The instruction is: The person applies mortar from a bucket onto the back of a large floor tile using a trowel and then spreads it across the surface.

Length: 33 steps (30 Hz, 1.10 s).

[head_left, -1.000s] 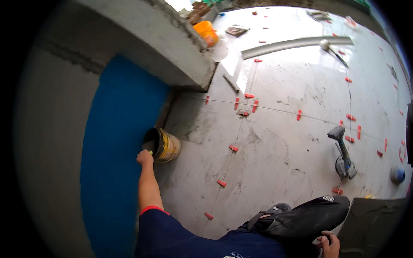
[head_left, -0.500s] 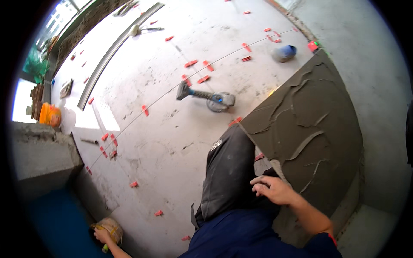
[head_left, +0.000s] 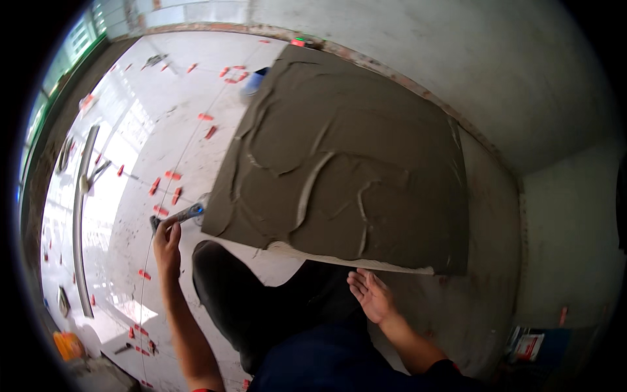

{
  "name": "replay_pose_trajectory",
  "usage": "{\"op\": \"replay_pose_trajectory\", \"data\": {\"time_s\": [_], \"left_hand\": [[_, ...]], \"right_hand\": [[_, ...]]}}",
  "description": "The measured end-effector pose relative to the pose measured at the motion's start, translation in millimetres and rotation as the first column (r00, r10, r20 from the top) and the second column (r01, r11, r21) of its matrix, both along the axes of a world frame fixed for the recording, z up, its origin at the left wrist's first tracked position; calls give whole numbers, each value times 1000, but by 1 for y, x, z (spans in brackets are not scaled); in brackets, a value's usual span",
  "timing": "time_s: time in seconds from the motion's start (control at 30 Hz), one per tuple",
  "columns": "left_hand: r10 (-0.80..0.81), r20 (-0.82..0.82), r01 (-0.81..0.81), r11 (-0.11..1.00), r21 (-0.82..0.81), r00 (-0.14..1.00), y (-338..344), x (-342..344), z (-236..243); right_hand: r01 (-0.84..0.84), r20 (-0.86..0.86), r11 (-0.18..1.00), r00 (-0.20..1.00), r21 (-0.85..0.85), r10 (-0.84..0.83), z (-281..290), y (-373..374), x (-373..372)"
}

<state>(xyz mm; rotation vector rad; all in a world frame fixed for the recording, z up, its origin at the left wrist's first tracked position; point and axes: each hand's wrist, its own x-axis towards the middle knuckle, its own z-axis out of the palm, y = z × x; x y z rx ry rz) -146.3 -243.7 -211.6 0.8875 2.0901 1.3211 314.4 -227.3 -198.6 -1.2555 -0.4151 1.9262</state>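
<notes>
A large slab (head_left: 392,163) coated in grey-brown mortar, with curved ridges across it, fills the middle of the view. Just below its near edge is my right hand (head_left: 373,297), palm turned up and fingers stretched; whether the fingertips touch the edge cannot be made out. My left hand (head_left: 168,251) is raised at the left, fingers apart, overlapping the dark end of a cordless power tool (head_left: 186,213). No grip on that tool is visible. The tool's round base is partly hidden behind the slab's left corner.
Pale floor tiles with several red clips (head_left: 155,186) lie to the left. A long metal straightedge (head_left: 80,222) and a mallet (head_left: 85,183) rest there. A blue container (head_left: 256,81) stands beyond the slab. Bare walls (head_left: 522,85) rise behind and right; an orange bucket (head_left: 68,346) sits lower left.
The view has swung right, bringing the slab to the centre. My left hand has left the yellowish bucket at lower left and is now near the power tool. My right hand has moved to the slab's near edge.
</notes>
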Motion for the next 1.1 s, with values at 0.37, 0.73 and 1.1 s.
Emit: {"op": "replay_pose_trajectory", "data": {"time_s": [0.37,0.73,1.1], "left_hand": [[-216,346,297,934,-199,913,147,-8,-1],[-251,406,380,883,-276,878,182,-2,-19],[-90,505,321,862,-392,859,67,62,-24]], "right_hand": [[451,-83,891,888,-48,-453,-48,-16,-37],[431,-56,862,886,-267,-460,-20,0,-34],[558,202,746,829,-363,-521,-23,-9,25]]}}
